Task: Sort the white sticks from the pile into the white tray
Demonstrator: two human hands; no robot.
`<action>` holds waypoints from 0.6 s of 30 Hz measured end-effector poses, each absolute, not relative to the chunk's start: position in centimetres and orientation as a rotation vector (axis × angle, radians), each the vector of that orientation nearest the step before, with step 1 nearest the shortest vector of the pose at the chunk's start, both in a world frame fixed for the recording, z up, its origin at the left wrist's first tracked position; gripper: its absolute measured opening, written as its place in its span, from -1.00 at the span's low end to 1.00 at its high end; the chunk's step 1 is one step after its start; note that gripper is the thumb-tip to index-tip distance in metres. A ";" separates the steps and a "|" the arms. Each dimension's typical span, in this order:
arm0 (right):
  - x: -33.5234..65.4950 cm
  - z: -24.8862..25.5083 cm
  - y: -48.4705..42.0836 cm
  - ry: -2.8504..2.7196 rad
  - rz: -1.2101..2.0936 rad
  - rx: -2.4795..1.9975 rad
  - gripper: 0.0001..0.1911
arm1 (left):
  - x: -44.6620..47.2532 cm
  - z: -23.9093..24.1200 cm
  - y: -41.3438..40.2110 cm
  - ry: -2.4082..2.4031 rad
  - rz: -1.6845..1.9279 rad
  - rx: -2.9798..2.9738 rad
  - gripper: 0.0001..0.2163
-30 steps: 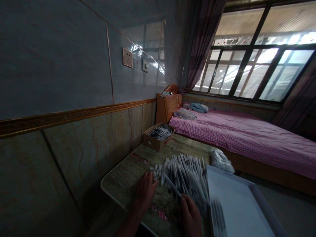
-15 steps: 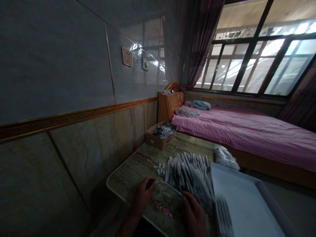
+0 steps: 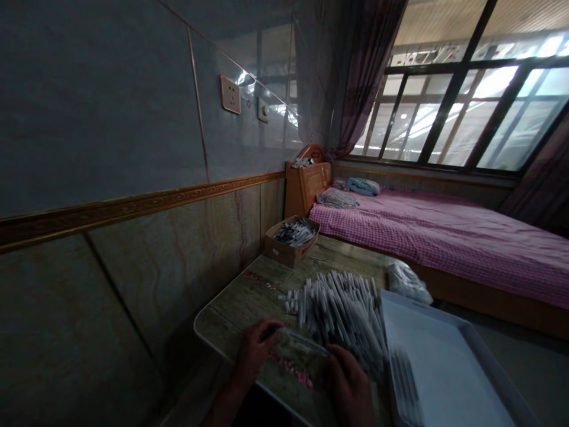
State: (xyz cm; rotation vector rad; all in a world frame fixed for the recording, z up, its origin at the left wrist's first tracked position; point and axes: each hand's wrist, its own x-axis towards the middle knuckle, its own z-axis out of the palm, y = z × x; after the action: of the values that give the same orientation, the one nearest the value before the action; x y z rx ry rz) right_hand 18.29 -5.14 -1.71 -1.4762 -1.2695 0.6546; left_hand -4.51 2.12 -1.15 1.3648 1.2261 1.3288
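Note:
My left hand (image 3: 255, 350) is closed, its thumb and fingers pinching one end of a slim pen (image 3: 306, 341). The pen's other end sits in the closed fingers of my right hand (image 3: 349, 382), so it spans the gap between both hands above the table (image 3: 224, 314). Just beyond lies a big heap of whitish pens (image 3: 342, 314), most of them pointing away from me. To the right, a white tray (image 3: 453, 356) holds a short row of similar pens (image 3: 405, 385) along its left side. Dim light and blur hide the pen's finer details.
A cardboard box (image 3: 284, 255) full of dark and white pens stands at the table's far corner by the wall. A clear plastic bag (image 3: 408, 283) lies behind the tray. Past the table is a bed (image 3: 427, 231) with a pink checked cover.
Both hands keep hold of the pen, with only a slight shift in how it lies between them. The view has moved a little.

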 end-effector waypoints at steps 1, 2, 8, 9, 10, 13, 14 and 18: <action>18.4 -2.0 -5.1 -1.264 0.649 -1.488 -0.60 | -4.7 -1.2 2.1 1.226 1.325 1.376 -0.82; 18.4 -2.2 -5.1 -1.256 0.644 -1.504 -0.59 | -4.9 -1.3 2.1 1.228 1.324 1.381 -0.83; 18.7 -2.8 -5.1 -1.288 0.668 -1.545 -0.57 | -5.6 -2.0 2.2 1.202 1.306 1.421 -0.83; 18.6 -2.5 -5.1 -1.305 0.668 -1.542 -0.57 | -5.6 -2.1 2.2 1.194 1.294 1.435 -0.83; 18.5 -2.2 -5.1 -1.321 0.667 -1.537 -0.58 | -5.5 -2.1 2.2 1.186 1.282 1.449 -0.84; 18.3 -1.4 -5.3 -1.352 0.665 -1.523 -0.60 | -5.5 -2.0 2.2 1.156 1.246 1.487 -0.86; 18.2 -1.3 -5.3 -1.354 0.666 -1.521 -0.60 | -5.4 -2.0 2.2 1.149 1.238 1.494 -0.86; 18.3 -1.3 -5.4 -1.323 0.665 -1.523 -0.60 | -5.5 -2.0 2.4 1.152 1.223 1.476 -0.87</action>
State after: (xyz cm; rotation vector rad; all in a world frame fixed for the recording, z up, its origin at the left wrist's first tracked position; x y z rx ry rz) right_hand 18.26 -5.38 -1.29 -1.5226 -1.3231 0.6653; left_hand -5.47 2.39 -1.99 1.4763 1.1516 1.2229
